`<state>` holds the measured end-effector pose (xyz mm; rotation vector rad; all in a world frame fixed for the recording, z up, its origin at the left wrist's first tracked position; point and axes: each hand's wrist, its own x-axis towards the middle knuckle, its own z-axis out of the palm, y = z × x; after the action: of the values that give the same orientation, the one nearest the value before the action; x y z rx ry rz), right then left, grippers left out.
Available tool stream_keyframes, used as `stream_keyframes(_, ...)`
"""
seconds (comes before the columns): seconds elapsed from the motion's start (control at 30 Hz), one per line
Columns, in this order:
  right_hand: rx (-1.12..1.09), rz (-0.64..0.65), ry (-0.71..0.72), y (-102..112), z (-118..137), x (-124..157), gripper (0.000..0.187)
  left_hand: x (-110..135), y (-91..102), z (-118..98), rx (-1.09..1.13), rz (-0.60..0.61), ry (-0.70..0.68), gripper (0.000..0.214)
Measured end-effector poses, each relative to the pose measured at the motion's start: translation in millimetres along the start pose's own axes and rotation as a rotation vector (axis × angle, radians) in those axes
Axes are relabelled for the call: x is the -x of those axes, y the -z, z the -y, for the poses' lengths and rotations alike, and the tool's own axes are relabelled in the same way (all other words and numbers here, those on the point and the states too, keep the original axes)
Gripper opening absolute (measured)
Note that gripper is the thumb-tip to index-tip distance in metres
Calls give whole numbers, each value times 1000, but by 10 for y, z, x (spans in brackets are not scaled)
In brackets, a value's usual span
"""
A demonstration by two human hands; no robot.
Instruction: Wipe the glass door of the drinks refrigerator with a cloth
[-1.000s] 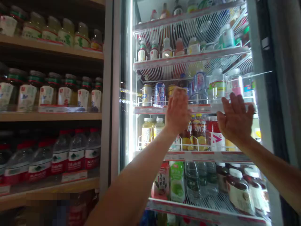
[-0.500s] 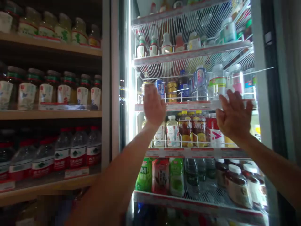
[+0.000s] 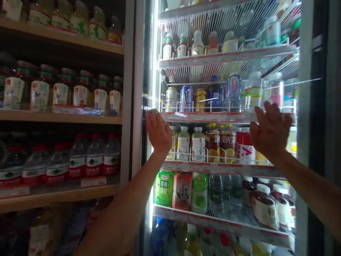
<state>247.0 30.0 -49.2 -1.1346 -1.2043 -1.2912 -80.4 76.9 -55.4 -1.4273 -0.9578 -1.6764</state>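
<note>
Your left hand [image 3: 159, 134] and right hand [image 3: 271, 131] are bare, and so are your left forearm [image 3: 122, 209] and right forearm [image 3: 309, 185] where they show, each tapering toward a slim wrist [image 3: 159, 156].

In the lit cooler I face, the can shelf [image 3: 213, 117] carries three cans [image 3: 185, 97] near the left end of its front edge, then a blue-capped bottle [image 3: 214, 93], with clear containers [image 3: 253, 90] towards the right end. The middle shelf [image 3: 213, 168], directly beneath, bears white-labelled bottles [image 3: 198, 145] left of centre, yellow-capped bottles [image 3: 228, 143] at centre and a red bottle [image 3: 244, 147] beside them. On the lower shelf [image 3: 221, 225], green and red bottles [image 3: 182, 192] stand at the left end, clear bottles [image 3: 216, 192] at mid-length, and white-capped bottles [image 3: 264, 208] near the right front corner. To my left, a wooden shelf [image 3: 66, 197] carries red-capped bottles [image 3: 94, 156] along its front edge.
</note>
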Motion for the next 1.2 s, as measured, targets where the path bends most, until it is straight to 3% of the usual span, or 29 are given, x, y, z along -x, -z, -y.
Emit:
stream_keyframes(0.17, -14, -30, -15, -23, 42, 38, 54, 585, -129, -639, 57, 216, -424, 53)
stream_keyframes(0.23, -17, -19, 26, 6, 155, 134, 53, 772, -107, -686, 58, 273, -535, 51)
stream_keyframes(0.33, -46, 26, 165, 66, 386, 377, 52, 899, 43, -329, 32, 282, -521, 52)
stream_keyframes(0.43, -62, 71, 245, 80, 567, 624, 56, 902, 219, 201, -40, 112, -274, 55)
stream_keyframes(0.53, -51, 83, 216, 31, 633, 762, 61, 943, 269, 361, -85, -56, -71, 60)
stream_keyframes(0.6, -42, 83, 190, -10, 636, 786, 62, 1072, 216, 160, -44, -32, -129, 62)
stream_keyframes(0.73, -41, 80, 194, -39, 625, 763, 59, 1561, 90, -490, 83, 206, -554, 56)
stream_keyframes(0.83, -54, 88, 202, 15, 574, 799, 57, 1889, 146, -567, 71, 275, -699, 51)
stream_keyframes(0.93, -56, 132, 164, 130, 448, 956, 57, 1995, 319, -150, 25, 245, -592, 55)
stream_keyframes(1.03, -73, 140, 109, 247, 359, 1210, 60, 1965, 462, 270, -55, 135, -330, 63)
stream_keyframes(1.13, -130, 121, 127, 297, 481, 1458, 63, 2044, 470, 200, -78, 64, -139, 68)
stream_keyframes(1.2, -194, 132, 170, 296, 671, 1578, 66, 2216, 409, -80, -35, 131, -246, 66)
